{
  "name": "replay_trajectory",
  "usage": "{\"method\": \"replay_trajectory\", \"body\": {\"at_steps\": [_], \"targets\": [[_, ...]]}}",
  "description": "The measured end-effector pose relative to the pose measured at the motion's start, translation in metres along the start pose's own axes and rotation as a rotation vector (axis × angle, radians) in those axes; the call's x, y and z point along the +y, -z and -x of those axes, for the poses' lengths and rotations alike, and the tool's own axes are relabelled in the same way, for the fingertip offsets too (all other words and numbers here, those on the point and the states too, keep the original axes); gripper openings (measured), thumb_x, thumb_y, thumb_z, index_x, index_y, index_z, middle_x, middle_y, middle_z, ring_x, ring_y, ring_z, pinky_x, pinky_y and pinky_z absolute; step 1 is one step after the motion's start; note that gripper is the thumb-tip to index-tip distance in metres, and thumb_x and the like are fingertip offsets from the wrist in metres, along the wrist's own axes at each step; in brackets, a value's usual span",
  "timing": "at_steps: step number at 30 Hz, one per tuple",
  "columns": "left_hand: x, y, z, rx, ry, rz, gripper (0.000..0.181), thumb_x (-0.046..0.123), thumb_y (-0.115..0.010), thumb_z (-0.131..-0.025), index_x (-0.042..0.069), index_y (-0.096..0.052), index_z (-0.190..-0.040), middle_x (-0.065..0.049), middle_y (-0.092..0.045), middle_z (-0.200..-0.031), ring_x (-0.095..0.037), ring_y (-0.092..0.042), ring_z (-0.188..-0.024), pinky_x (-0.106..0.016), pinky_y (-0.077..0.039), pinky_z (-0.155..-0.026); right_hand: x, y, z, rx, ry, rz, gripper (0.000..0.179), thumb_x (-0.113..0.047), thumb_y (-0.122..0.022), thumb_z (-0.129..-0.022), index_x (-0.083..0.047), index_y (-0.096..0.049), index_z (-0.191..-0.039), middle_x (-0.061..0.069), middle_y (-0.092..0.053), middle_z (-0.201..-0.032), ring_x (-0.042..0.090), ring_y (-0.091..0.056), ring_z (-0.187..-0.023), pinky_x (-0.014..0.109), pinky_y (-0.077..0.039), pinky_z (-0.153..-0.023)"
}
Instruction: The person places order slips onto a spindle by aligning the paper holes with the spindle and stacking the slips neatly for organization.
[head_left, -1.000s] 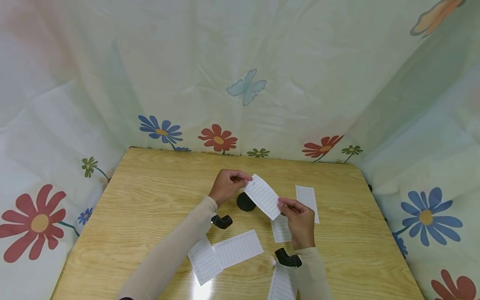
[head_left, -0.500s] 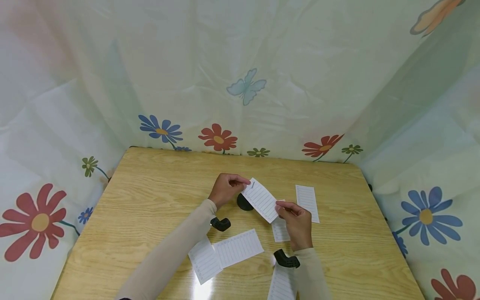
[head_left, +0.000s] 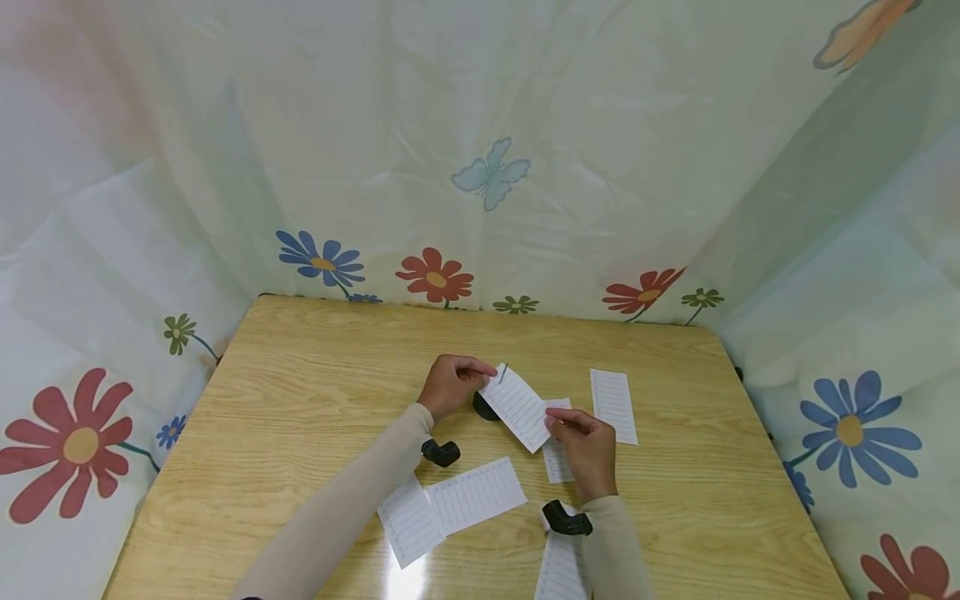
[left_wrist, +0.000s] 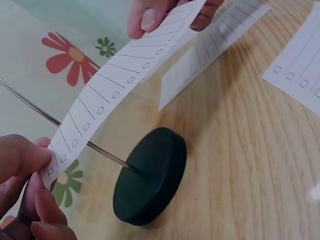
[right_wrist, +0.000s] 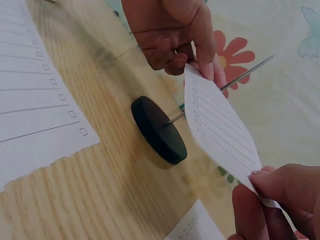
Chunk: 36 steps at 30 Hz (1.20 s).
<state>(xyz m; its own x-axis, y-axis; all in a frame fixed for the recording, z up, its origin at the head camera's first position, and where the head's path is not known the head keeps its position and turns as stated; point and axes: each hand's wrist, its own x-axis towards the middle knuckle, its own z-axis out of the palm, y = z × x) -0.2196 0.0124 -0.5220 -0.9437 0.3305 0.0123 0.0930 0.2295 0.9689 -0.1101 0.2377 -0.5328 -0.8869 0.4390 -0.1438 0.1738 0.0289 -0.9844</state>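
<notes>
A white ruled paper slip with a column of small boxes hangs over the table, pierced near one end by the metal rod of a paper spike. The spike's round dark base stands on the table, and its rod sticks out past the slip. My left hand pinches the slip's end beside the rod. At the other end, my right hand holds the slip between thumb and fingers. The slip bows slightly and is still above the base. In the head view it hides part of the base.
Two slips, one beside another, lie in front of the spike. More slips lie to the right: one farther back, one partly behind my right hand, one near my right wrist. A flowered curtain surrounds the wooden table.
Both hands have moved down and slightly left in the head view, bringing the slip lower on the rod. More of the rod now shows above the paper.
</notes>
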Motion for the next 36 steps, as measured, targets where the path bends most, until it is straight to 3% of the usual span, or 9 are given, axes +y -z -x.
{"method": "replay_trajectory", "body": {"at_steps": [10, 16, 23, 29, 36], "targets": [[-0.008, -0.002, 0.000, -0.018, 0.013, -0.011, 0.018, 0.001, -0.070, -0.098, 0.009, -0.084, -0.105, -0.009, -0.079, -0.114, -0.009, -0.065, -0.085, -0.022, -0.053, -0.076, 0.012, -0.001, -0.003, 0.018, 0.014, 0.091, 0.014, 0.000, -0.082, -0.087, 0.002, -0.083, -0.101, -0.007, -0.074, -0.081, 0.007, -0.060, -0.070, 0.020, -0.048, -0.063], [-0.015, -0.004, -0.001, -0.016, 0.023, -0.035, 0.017, 0.001, -0.071, -0.096, 0.009, -0.084, -0.104, -0.008, -0.080, -0.110, -0.007, -0.067, -0.084, -0.022, -0.054, -0.077, 0.017, -0.002, -0.002, 0.037, 0.016, 0.232, 0.010, -0.007, -0.082, -0.087, -0.008, -0.085, -0.096, -0.003, -0.068, -0.076, 0.011, -0.056, -0.069, 0.024, -0.045, -0.060], [-0.022, -0.006, -0.002, -0.013, 0.035, -0.055, 0.017, -0.001, -0.072, -0.095, 0.009, -0.084, -0.101, -0.008, -0.080, -0.101, -0.007, -0.067, -0.083, -0.022, -0.054, -0.076, 0.019, -0.004, 0.001, 0.055, 0.076, 0.373, 0.007, -0.009, -0.082, -0.088, -0.014, -0.086, -0.091, -0.001, -0.066, -0.071, 0.012, -0.054, -0.065, 0.024, -0.043, -0.056], [-0.023, -0.006, -0.001, -0.008, 0.033, -0.087, 0.014, 0.000, -0.074, -0.094, 0.008, -0.084, -0.101, -0.008, -0.080, -0.098, -0.008, -0.068, -0.082, -0.022, -0.055, -0.076, 0.022, -0.006, 0.002, 0.063, 0.144, 0.472, 0.008, -0.010, -0.083, -0.087, -0.016, -0.087, -0.091, 0.005, -0.076, -0.082, 0.014, -0.056, -0.068, 0.024, -0.042, -0.059], [-0.022, -0.006, -0.001, 0.012, 0.054, -0.142, 0.012, 0.002, -0.076, -0.094, 0.010, -0.084, -0.099, -0.004, -0.079, -0.093, -0.008, -0.069, -0.081, -0.023, -0.056, -0.075, 0.023, -0.007, 0.002, 0.049, 0.156, 0.539, 0.009, -0.010, -0.083, -0.088, -0.017, -0.086, -0.091, 0.006, -0.080, -0.091, 0.015, -0.058, -0.072, 0.025, -0.042, -0.062]]}}
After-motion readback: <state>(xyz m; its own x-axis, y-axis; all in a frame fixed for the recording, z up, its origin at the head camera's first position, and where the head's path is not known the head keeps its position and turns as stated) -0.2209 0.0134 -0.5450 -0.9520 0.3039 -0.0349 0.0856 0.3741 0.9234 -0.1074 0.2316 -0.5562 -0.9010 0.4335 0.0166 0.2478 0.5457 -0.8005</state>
